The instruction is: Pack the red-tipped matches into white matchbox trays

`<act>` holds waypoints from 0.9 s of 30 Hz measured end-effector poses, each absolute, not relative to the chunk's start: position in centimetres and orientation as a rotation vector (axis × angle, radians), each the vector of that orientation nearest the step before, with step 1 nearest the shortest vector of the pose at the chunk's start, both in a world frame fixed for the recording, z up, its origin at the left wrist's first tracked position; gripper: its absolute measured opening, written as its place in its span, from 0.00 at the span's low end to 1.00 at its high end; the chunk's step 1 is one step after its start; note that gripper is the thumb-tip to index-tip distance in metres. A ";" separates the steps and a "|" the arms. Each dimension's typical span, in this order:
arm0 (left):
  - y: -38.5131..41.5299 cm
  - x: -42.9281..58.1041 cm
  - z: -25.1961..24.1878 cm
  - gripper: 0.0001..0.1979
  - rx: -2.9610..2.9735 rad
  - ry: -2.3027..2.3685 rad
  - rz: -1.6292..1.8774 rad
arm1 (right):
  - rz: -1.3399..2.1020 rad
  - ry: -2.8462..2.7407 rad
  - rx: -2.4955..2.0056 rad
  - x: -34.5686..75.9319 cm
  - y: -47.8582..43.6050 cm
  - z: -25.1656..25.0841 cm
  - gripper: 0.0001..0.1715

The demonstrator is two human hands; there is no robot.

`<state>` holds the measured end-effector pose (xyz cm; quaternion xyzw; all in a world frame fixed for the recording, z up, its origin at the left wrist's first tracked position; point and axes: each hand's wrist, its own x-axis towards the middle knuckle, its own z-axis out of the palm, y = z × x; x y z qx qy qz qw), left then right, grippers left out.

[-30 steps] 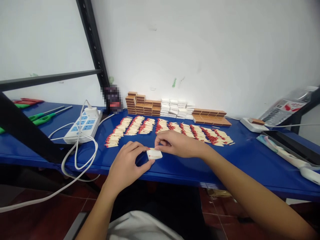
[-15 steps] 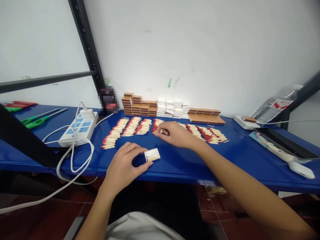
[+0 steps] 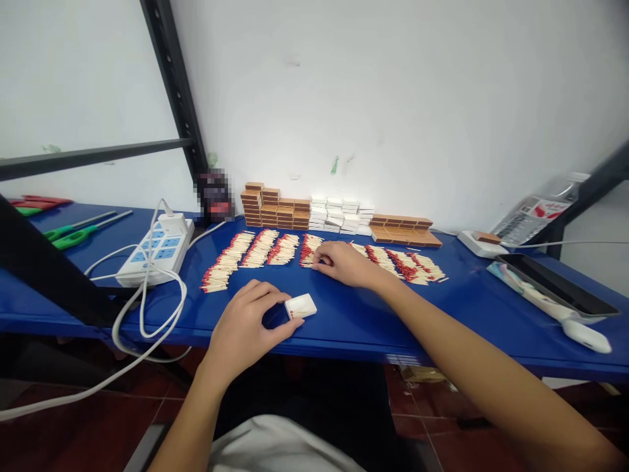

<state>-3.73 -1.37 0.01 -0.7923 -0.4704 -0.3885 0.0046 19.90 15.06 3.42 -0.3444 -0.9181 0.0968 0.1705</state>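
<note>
Thumb and fingers of my left hand (image 3: 248, 321) grip the end of a small white matchbox tray (image 3: 303, 304) near the table's front edge. A few red-tipped matches lie inside the tray. Farther back, my right hand (image 3: 344, 264) is bent over the middle of a row of match piles, its thumb and forefinger close together at the matches (image 3: 309, 249). Whether a match is between those fingertips is too small to make out. More piles of red-headed matches (image 3: 228, 262) spread to the left, and others (image 3: 413, 265) to the right of my wrist.
Along the wall stand stacked brown matchboxes (image 3: 278, 211), white trays (image 3: 339, 216) and more brown boxes (image 3: 405, 231). A power strip (image 3: 157, 252) with loose cables and green-handled screwdrivers (image 3: 81, 236) are at left. A plastic bottle (image 3: 538, 213) and black case (image 3: 555, 282) are at right.
My right hand stays over the match piles, with only a slight shift. My left hand still holds the tray in nearly the same spot; the camera view has moved a little.
</note>
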 end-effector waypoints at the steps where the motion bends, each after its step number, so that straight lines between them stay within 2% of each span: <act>1: -1.4 -3.7 0.0 0.11 -2.481 -1.477 -1.217 | 0.277 -2.615 -0.974 19.9 15.1 3.4 0.07; 11: -1.3 -3.7 0.0 0.11 -2.479 -1.470 -1.213 | 0.349 -2.674 -0.967 20.5 14.4 4.2 0.07; 15: -1.3 -3.7 0.0 0.11 -2.487 -1.472 -1.210 | 0.326 -2.645 -0.944 20.2 14.4 4.0 0.04; 27: -1.2 -3.8 -0.3 0.14 -2.411 -1.479 -1.282 | 0.523 -2.587 -0.931 20.2 13.5 4.9 0.11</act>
